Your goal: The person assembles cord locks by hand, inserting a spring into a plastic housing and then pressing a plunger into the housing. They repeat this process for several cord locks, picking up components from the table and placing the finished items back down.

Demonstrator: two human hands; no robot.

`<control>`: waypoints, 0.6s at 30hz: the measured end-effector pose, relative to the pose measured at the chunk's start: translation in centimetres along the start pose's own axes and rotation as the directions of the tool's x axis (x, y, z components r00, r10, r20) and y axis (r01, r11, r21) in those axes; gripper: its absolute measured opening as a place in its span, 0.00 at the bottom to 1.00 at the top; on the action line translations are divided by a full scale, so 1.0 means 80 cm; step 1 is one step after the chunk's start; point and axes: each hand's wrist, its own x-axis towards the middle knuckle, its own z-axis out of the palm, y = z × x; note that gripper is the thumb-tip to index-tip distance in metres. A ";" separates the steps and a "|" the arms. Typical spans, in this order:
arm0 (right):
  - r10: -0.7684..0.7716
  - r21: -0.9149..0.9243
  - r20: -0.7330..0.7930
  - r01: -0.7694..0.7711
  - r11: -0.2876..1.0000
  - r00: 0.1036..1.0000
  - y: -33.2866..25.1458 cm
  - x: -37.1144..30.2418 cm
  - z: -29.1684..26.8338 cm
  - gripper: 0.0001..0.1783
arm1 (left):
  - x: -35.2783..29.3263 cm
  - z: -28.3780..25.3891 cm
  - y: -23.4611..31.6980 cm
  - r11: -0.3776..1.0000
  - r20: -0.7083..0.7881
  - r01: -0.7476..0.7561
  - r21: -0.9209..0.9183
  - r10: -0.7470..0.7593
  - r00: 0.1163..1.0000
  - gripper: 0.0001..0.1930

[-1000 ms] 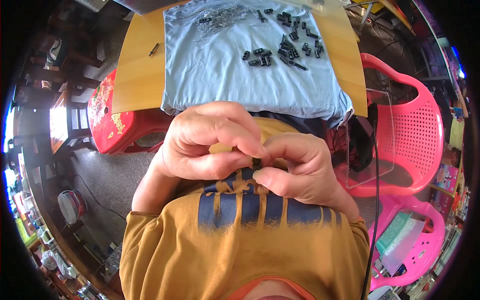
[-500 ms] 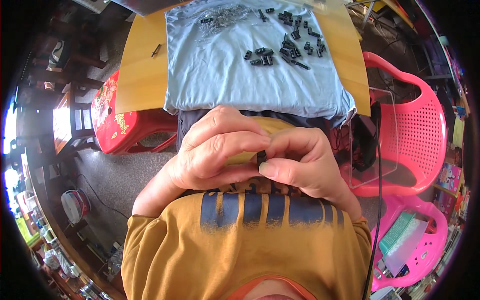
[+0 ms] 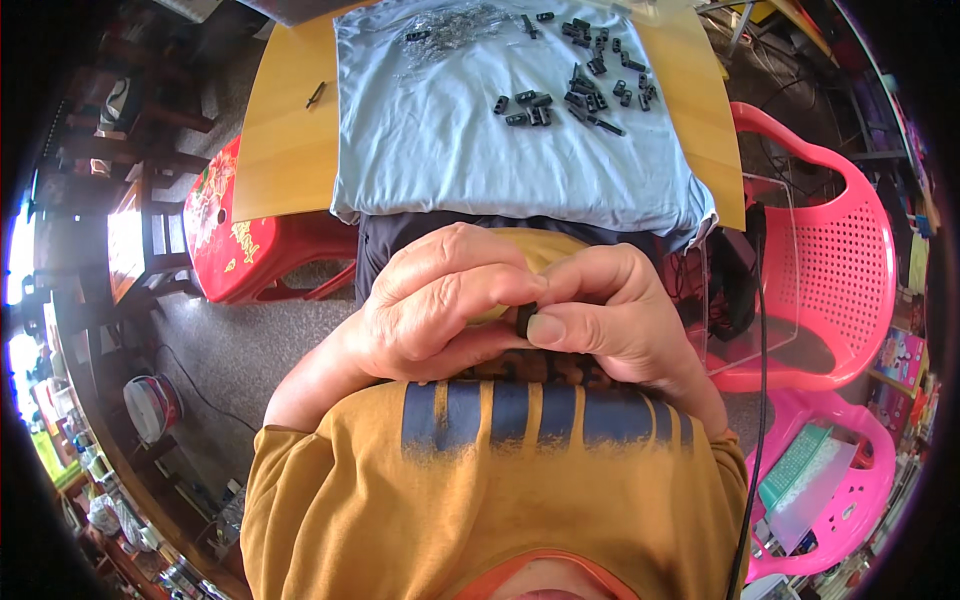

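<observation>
Close in front of my chest, both hands meet around a small black piece [image 3: 524, 318], mostly covered by fingers, so its exact kind cannot be made out. My left hand [image 3: 440, 295] is closed, its thumb and fingertips against the piece. From the other side, my right hand [image 3: 605, 310] pinches it between thumb and forefinger. Beyond the hands, a light blue cloth [image 3: 430, 165] covers much of the table. Several small black blocks [image 3: 528, 110] with holes lie on its right half. A heap of tiny clear or silvery bits [image 3: 455, 30] sits at the far side.
The wooden table [image 3: 285, 150] carries a thin dark tool [image 3: 316, 94] left of the cloth. A red flowered stool [image 3: 215, 240] stands at the left, a pink-red plastic chair [image 3: 865, 250] at the right. A black cable [image 3: 762, 370] hangs down beside my right arm.
My hands stay together and have shifted only slightly. The black piece has turned a little between the fingertips, and more of it shows now. The view has drifted slightly.
</observation>
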 end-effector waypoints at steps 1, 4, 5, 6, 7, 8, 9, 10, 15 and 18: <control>0.002 0.007 -0.003 -0.002 1.000 1.000 0.000 0.000 0.000 0.07 | -0.001 0.001 0.000 1.000 -0.015 -0.015 0.004 0.015 1.000 0.26; -0.008 0.035 -0.023 0.009 0.999 1.000 -0.002 0.002 0.005 0.07 | -0.002 0.003 -0.003 0.999 -0.031 -0.031 0.043 0.033 0.999 0.27; -0.025 0.056 -0.042 0.027 0.998 0.999 -0.002 0.004 0.007 0.07 | -0.002 0.003 -0.003 0.999 -0.034 -0.027 0.043 0.029 0.999 0.27; -0.023 0.055 -0.039 0.025 0.998 0.999 -0.002 0.004 0.007 0.07 | -0.003 0.004 -0.003 1.000 -0.034 -0.009 0.011 0.009 0.999 0.27; -0.028 0.062 -0.032 0.030 0.998 0.999 -0.001 0.003 0.005 0.07 | -0.004 0.004 -0.003 1.000 -0.032 0.009 -0.021 -0.010 0.999 0.27; -0.033 0.070 -0.024 0.035 0.997 0.999 0.000 0.003 0.003 0.06 | -0.004 0.003 -0.002 1.000 -0.034 0.010 -0.019 -0.011 0.999 0.27; -0.033 0.069 -0.023 0.034 0.997 0.999 -0.001 0.002 0.001 0.06 | -0.003 0.001 -0.001 0.998 -0.006 0.034 -0.046 -0.034 0.999 0.26; -0.003 0.065 -0.001 0.003 0.998 1.000 -0.003 0.000 0.000 0.06 | -0.002 -0.001 -0.001 0.996 0.022 0.058 -0.071 -0.056 0.998 0.25; -0.027 0.057 0.068 0.023 0.998 0.997 -0.006 -0.001 0.003 0.05 | -0.004 0.004 -0.009 0.980 -0.021 0.019 -0.200 -0.024 1.000 0.24; 0.006 0.043 0.054 -0.008 0.999 0.999 -0.009 -0.002 0.005 0.05 | -0.005 0.005 -0.012 0.972 -0.034 0.003 -0.235 -0.012 0.999 0.23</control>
